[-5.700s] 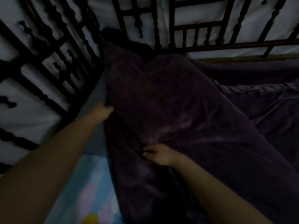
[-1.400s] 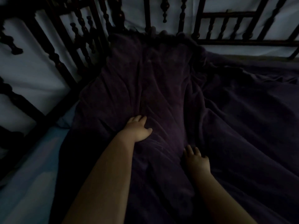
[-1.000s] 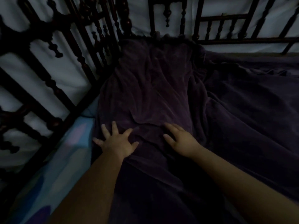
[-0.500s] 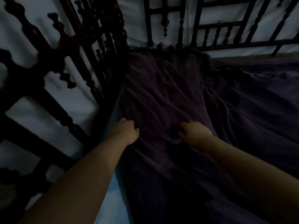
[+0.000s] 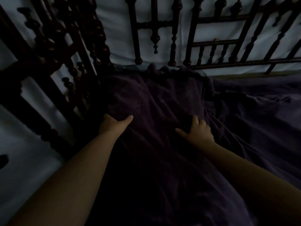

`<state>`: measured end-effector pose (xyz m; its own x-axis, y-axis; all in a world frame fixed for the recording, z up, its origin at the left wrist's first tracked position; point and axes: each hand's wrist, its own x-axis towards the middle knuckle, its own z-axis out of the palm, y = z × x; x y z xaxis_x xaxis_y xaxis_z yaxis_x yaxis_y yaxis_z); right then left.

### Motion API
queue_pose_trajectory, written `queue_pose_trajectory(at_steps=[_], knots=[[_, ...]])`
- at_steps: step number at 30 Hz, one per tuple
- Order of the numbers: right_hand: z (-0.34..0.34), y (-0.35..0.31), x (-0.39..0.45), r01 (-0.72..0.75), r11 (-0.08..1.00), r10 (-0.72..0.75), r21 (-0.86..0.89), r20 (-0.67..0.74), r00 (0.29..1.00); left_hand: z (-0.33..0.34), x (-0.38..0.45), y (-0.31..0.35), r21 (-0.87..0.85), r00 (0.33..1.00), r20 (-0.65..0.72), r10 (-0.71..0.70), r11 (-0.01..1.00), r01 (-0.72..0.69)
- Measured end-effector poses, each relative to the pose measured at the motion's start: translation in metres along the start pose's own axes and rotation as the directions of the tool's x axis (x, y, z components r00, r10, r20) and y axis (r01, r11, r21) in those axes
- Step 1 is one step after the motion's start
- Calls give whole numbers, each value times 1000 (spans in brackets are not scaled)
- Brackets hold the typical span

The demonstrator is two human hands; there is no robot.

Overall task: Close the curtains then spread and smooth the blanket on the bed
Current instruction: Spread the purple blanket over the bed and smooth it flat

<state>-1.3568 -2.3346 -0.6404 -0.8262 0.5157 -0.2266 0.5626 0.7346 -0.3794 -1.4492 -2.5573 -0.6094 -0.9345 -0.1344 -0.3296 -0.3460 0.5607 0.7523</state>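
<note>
My two bare hands rest on a dark purple plush blanket point(image 5: 162, 111) spread over the bed, bunched toward the corner of a dark turned-wood bed frame point(image 5: 81, 51). My left hand point(image 5: 114, 124) lies at the blanket's left edge, thumb out, fingers hidden — I cannot tell whether its grip has closed. My right hand point(image 5: 197, 132) curls around a raised fold, pinching it. The fabric looks soft, limp and light — best held at edges and ridges, then pulled flat.

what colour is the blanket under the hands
Dark purple, plain with no pattern visible; the blanket shows best in the head view, though the light is dim.
</note>
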Motion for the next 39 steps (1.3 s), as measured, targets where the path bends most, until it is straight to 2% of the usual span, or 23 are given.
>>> queue_pose_trajectory(at_steps=[4,6,8,10,12,15,17,19,21,22,23,24,25,26,27,28,29,31,33,35,39], knots=[[15,2,38,-105,971,105,215,13,994,17,38,-5,-238,997,5,-73,969,72],[21,6,48,-123,964,123,235,12,992,21,46,-5,-333,994,84,-71,938,95],[22,11,54,-76,976,82,203,-23,996,23,45,2,-350,981,188,-47,930,112],[11,7,55,5,977,18,211,-108,994,19,40,17,-324,990,142,16,946,31],[-11,-6,51,63,957,3,283,-226,974,7,32,43,-178,985,-30,172,969,-174],[-61,-42,39,172,923,-20,344,-404,915,-31,19,95,153,851,-206,483,875,-460],[-98,-66,32,279,896,-61,346,-525,849,-59,14,128,321,718,-293,632,772,-548],[-137,-87,29,352,856,-34,378,-638,769,-85,10,165,431,558,-353,751,660,-615],[-160,-102,34,400,837,-14,373,-717,697,-103,16,192,472,475,-382,793,609,-637],[-163,-107,40,397,846,-27,356,-715,699,-107,23,200,481,478,-388,788,616,-624],[-155,-111,46,363,875,-68,320,-660,748,-107,31,199,499,510,-391,767,641,-583],[-140,-114,51,318,907,-122,276,-550,826,-103,40,193,538,548,-394,738,668,-514],[-115,-115,56,273,932,-173,238,-370,913,-94,50,178,587,589,-398,703,689,-426],[-84,-116,58,246,949,-220,197,-145,965,-83,59,158,624,627,-412,661,706,-335],[-50,-114,57,242,960,-255,139,84,963,-71,66,136,647,675,-418,608,721,-249],[-11,-109,52,260,964,-265,55,261,928,-58,72,111,661,737,-409,538,732,-167],[22,-103,47,299,954,-266,-37,359,894,-47,76,89,695,798,-369,476,711,-102],[81,-87,40,352,922,-263,-163,404,876,-21,86,37,813,915,-186,359,580,-62],[106,-78,47,354,910,-262,-217,360,895,-2,94,-3,860,973,42,227,487,-151],[114,-75,60,339,910,-243,-238,357,902,7,102,-23,855,977,137,163,479,-199],[122,-70,69,340,905,-248,-255,331,910,6,111,-35,837,968,211,134,486,-250]])
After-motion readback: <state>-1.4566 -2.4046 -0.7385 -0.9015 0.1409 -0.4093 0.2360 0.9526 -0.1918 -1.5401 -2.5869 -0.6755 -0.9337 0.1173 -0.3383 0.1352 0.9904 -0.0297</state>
